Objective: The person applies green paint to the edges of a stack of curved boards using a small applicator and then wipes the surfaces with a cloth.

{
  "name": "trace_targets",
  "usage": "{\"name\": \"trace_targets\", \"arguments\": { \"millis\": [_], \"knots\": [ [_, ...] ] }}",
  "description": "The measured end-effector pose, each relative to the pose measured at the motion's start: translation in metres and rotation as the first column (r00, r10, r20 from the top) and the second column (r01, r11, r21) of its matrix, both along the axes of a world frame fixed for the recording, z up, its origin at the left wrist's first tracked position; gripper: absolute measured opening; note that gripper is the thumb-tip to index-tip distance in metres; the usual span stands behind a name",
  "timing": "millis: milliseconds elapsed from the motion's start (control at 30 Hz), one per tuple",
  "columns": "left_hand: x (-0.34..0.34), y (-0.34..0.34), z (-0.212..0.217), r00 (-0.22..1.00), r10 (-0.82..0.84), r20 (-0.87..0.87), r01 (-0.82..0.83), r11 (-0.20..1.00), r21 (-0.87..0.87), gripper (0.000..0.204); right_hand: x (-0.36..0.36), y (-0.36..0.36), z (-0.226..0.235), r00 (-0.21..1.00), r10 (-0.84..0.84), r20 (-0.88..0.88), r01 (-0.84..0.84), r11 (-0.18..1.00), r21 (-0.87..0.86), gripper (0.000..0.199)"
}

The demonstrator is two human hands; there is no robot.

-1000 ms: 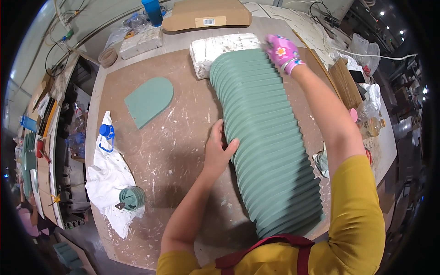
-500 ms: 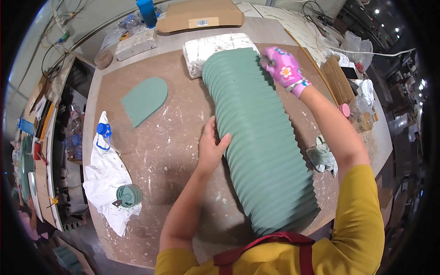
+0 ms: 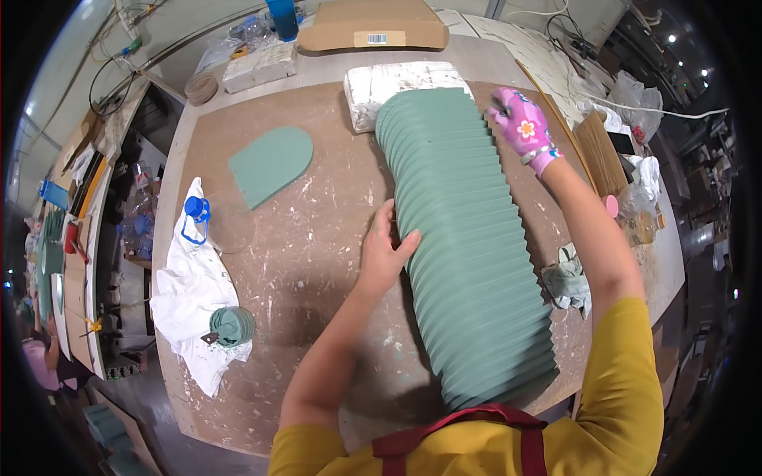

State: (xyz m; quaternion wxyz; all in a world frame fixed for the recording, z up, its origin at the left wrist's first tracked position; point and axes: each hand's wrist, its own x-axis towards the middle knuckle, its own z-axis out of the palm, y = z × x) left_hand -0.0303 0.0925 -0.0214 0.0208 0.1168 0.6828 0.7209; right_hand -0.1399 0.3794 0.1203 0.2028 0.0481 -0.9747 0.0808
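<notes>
A long row of green arch-topped panels leans overlapped like fanned cards down the middle of the table. Its far end rests against a white, paint-marked block. My bare left hand lies against the row's left side, thumb apart from the fingers. Just off the far right edge of the row is my right hand, in a pink flowered glove with the fingers curled in; whatever they hold is hidden. One single green panel lies flat at the left.
On a white cloth at the left sit a green-smeared cup and a blue-capped clear bottle. A crumpled glove lies right of the row. Farther back are a cardboard box and a blue cup.
The whole view has shifted, so the table appears farther right. My gloved right hand has drawn slightly away from the row's edge. The left hand keeps its place against the panels.
</notes>
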Motion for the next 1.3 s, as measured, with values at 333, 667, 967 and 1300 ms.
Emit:
{"name": "trace_targets", "arguments": {
  "millis": [333, 667, 967, 1300],
  "knots": [
    [0.0, -0.001, -0.002, 1.0, -0.009, 0.009, 0.009, 1.0, -0.011, 0.071, 0.028, 0.002, 0.002, 0.991, 0.061, -0.119, -0.093, 0.952, -0.291, 0.032],
    [-0.001, 0.0, 0.006, 0.994, -0.086, 0.074, 0.08, 0.994, 0.076, 0.071, 0.052, 0.019, 0.009, 0.994, -0.082, 0.071, 0.07, 0.985, 0.16, 0.023],
    [0.007, -0.008, 0.022, 0.977, -0.167, 0.135, 0.154, 0.983, 0.102, 0.073, 0.09, 0.015, 0.01, 0.999, 0.053, 0.007, -0.047, 0.929, -0.367, 0.035],
    [0.048, -0.006, 0.043, 0.949, -0.206, 0.239, 0.165, 0.969, 0.182, 0.081, 0.112, -0.009, 0.01, 0.994, 0.081, 0.079, -0.086, 0.994, 0.067, 0.033]
  ]
}}
